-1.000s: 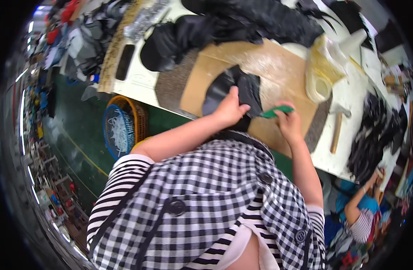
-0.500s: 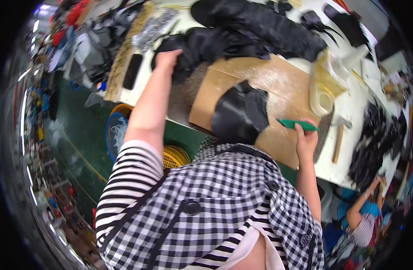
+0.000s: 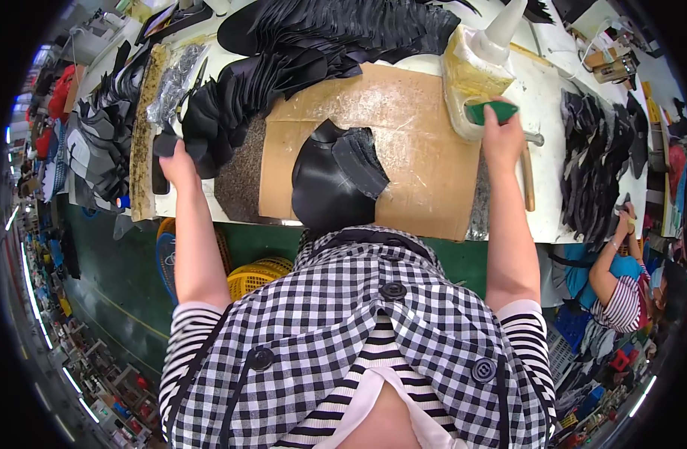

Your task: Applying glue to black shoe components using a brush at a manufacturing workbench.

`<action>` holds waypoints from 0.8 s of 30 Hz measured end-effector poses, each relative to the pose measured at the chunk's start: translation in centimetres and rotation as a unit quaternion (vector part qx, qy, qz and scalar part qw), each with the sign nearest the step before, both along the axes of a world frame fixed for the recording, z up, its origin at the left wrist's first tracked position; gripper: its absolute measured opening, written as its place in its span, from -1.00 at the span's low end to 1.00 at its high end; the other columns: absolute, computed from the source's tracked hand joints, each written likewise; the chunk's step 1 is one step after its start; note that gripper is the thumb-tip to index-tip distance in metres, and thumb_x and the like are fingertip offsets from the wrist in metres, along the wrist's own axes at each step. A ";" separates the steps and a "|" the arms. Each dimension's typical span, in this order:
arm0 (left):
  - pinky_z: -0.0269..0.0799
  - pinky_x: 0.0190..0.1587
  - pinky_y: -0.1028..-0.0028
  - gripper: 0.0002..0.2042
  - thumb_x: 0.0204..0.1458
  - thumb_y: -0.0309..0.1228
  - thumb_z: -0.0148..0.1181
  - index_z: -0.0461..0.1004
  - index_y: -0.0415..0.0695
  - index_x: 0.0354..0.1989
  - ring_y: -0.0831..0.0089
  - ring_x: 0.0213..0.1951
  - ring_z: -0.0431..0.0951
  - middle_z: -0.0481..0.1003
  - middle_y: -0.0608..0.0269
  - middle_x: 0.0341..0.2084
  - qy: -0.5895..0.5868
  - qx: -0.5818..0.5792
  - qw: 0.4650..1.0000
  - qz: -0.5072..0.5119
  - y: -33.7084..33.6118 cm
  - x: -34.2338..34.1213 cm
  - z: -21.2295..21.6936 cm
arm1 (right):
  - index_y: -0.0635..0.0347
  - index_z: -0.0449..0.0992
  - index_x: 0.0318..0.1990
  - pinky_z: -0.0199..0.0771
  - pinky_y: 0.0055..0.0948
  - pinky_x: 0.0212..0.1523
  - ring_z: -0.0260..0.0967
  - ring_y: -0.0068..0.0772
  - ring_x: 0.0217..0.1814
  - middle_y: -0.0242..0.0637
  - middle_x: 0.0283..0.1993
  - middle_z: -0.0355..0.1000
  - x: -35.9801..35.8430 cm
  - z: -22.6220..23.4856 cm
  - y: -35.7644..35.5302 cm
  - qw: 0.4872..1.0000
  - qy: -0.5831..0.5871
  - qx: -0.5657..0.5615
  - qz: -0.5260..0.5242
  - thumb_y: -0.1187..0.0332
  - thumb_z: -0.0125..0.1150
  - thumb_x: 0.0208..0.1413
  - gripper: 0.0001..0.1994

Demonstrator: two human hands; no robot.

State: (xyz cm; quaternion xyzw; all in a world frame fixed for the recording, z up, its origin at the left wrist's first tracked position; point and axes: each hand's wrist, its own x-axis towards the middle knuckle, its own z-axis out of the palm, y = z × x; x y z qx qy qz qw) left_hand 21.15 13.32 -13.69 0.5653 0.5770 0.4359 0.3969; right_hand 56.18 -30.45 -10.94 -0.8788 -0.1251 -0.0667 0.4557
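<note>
While gluing: right hand (image 3: 503,138) pinches green plastic scraper (image 3: 491,112) at yellowish translucent glue jug (image 3: 469,78).
Left hand (image 3: 178,163): closed on black leather pieces (image 3: 231,105), table's left edge.
Next, likely: bring piece onto brown cardboard sheet (image 3: 411,142).

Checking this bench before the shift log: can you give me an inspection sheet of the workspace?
Surface: white table with a cardboard sheet on it.
Job's things: black cut pieces on the cardboard; fanned black stack; green tool; glue jug.
Clutter: hammer; more black pieces on the right.
Grippers: left hand grasps the stack's edge; right hand holds the green tool at the jug.
Cables: nothing seen.
Surroundings: yellow baskets below; another person seated right.
</note>
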 end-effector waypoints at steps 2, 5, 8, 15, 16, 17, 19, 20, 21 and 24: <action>0.35 -0.05 0.42 -0.65 -0.01 -0.46 0.19 0.38 -0.32 -0.04 0.33 -0.16 0.49 0.49 0.11 -0.18 0.027 0.071 0.996 -0.040 -4.1 -1.6 2.5 | 0.22 0.40 -0.08 0.39 -0.45 -0.15 0.41 -0.40 -0.21 -0.19 -0.24 0.45 0.5 -0.5 -0.8 0.991 -0.022 0.130 -0.010 0.39 0.23 0.03 -0.70; 0.42 -0.19 0.47 -0.59 0.00 -0.36 0.20 0.35 -0.34 -0.02 0.40 -0.25 0.50 0.48 0.08 -0.22 0.120 -0.037 0.977 -0.174 -12.5 -1.7 5.3 | 0.23 0.36 -0.08 0.38 -0.49 -0.19 0.38 -0.44 -0.23 -0.24 -0.22 0.40 0.7 -1.0 -2.6 0.995 -0.024 0.085 -0.049 0.43 0.20 0.04 -0.71; 0.45 -0.23 0.46 -0.67 -0.02 -0.36 0.22 0.38 -0.27 -0.11 0.45 -0.30 0.51 0.49 0.16 -0.29 0.026 -0.200 0.920 -0.335 -19.8 2.7 5.0 | 0.21 0.34 -0.06 0.39 -0.55 -0.26 0.37 -0.50 -0.24 -0.27 -0.21 0.39 0.1 -1.4 -3.0 0.969 0.124 0.207 -0.051 0.46 0.18 0.06 -0.72; 0.45 -0.22 0.46 -0.71 0.04 -0.48 0.14 0.33 -0.30 -0.07 0.41 -0.22 0.51 0.49 0.13 -0.25 -0.003 -0.336 0.862 -0.379 -25.2 9.9 -1.1 | 0.23 0.31 -0.02 0.50 -0.51 -0.30 0.40 -0.48 -0.23 -0.30 -0.19 0.37 -4.9 -0.7 0.1 0.939 0.188 0.288 0.031 0.45 0.21 0.08 -0.68; 0.45 -0.22 0.46 -0.71 0.04 -0.48 0.14 0.33 -0.30 -0.07 0.41 -0.22 0.51 0.49 0.13 -0.25 -0.021 -0.314 0.866 -0.389 -25.2 9.9 -1.3 | 0.23 0.31 -0.02 0.50 -0.51 -0.30 0.40 -0.48 -0.23 -0.30 -0.19 0.37 -6.0 -0.8 0.6 0.939 0.181 0.288 0.047 0.45 0.21 0.08 -0.68; 0.44 -0.24 0.51 -0.75 0.08 -0.49 0.08 0.33 -0.26 -0.06 0.48 -0.25 0.51 0.49 0.19 -0.25 -0.003 -0.358 0.846 -0.394 -25.0 9.7 -1.3 | 0.22 0.31 -0.03 0.51 -0.52 -0.32 0.40 -0.49 -0.24 -0.30 -0.20 0.37 -7.2 -0.9 1.0 0.935 0.211 0.271 0.091 0.45 0.21 0.08 -0.69; 0.42 -0.26 0.56 -0.79 0.13 -0.51 0.02 0.33 -0.22 -0.06 0.55 -0.27 0.51 0.49 0.26 -0.24 0.016 -0.400 0.826 -0.396 -24.8 9.5 -1.0 | 0.21 0.31 -0.04 0.52 -0.53 -0.34 0.41 -0.49 -0.24 -0.31 -0.20 0.38 -9.1 -1.5 2.4 0.926 0.242 0.256 0.137 0.44 0.21 0.09 -0.70; 0.43 -0.27 0.55 -0.79 0.13 -0.52 -0.01 0.33 -0.21 -0.06 0.56 -0.28 0.51 0.49 0.27 -0.24 0.006 -0.406 0.828 -0.386 -24.8 9.5 -0.7 | 0.19 0.31 -0.05 0.49 -0.57 -0.37 0.40 -0.52 -0.27 -0.32 -0.22 0.37 -9.8 -1.9 3.2 0.912 0.266 0.263 0.168 0.46 0.20 0.08 -0.71; 0.44 -0.28 0.54 -0.80 0.14 -0.52 -0.03 0.32 -0.20 -0.06 0.56 -0.29 0.50 0.49 0.28 -0.24 -0.003 -0.410 0.830 -0.379 -24.8 9.7 -0.5 | 0.18 0.31 -0.06 0.46 -0.61 -0.40 0.38 -0.55 -0.30 -0.34 -0.24 0.36 -10.4 -2.3 4.2 0.894 0.292 0.273 0.202 0.48 0.20 0.08 -0.72; 0.46 -0.31 0.53 -0.80 0.14 -0.53 -0.04 0.31 -0.19 -0.07 0.56 -0.29 0.51 0.48 0.30 -0.27 -0.071 -0.445 0.815 -0.364 -24.7 9.8 -0.1 | 0.16 0.35 -0.08 0.46 -0.55 -0.40 0.39 -0.57 -0.29 -0.34 -0.28 0.40 -11.2 -3.0 6.7 0.880 0.303 0.287 0.226 0.49 0.18 0.08 -0.75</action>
